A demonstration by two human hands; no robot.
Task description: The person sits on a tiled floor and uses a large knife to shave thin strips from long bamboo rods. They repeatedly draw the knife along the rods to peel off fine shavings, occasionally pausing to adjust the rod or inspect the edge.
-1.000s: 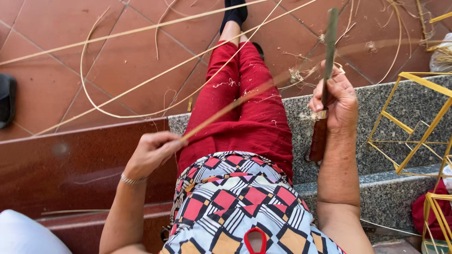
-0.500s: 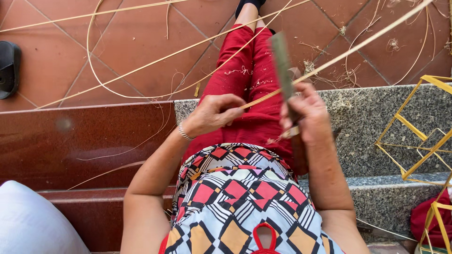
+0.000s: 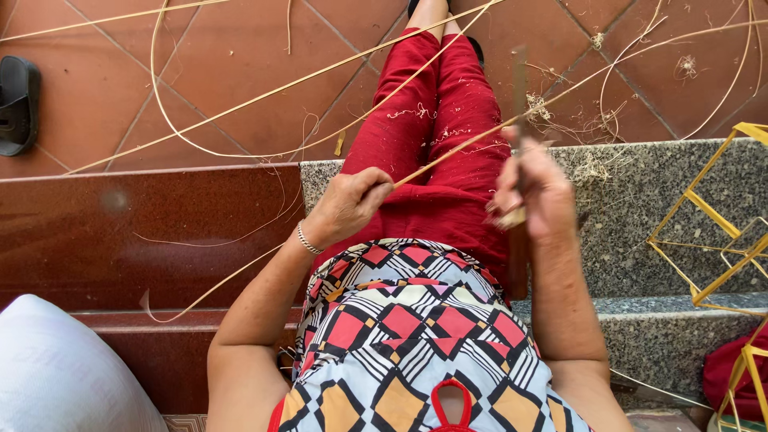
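I sit on a stone step with red trousers [image 3: 436, 136] stretched out over a tiled floor. My left hand [image 3: 346, 206] pinches a long thin bamboo strip [image 3: 576, 80] that runs up and to the right across my lap. My right hand [image 3: 534, 192] grips a long knife [image 3: 518, 96] by its wooden handle, blade pointing away from me and blurred by motion, held against the strip above my right thigh.
Several long bamboo strips [image 3: 240, 100] curl over the terracotta floor, with shavings [image 3: 594, 164] on the grey granite step [image 3: 640, 208]. A yellow bamboo frame [image 3: 720, 232] stands at the right. A black sandal [image 3: 18, 104] lies far left, a white sack [image 3: 56, 368] at bottom left.
My left hand moved from the left side inward onto my lap, sliding along the strip. My right hand with the knife came down from a raised position to the strip.
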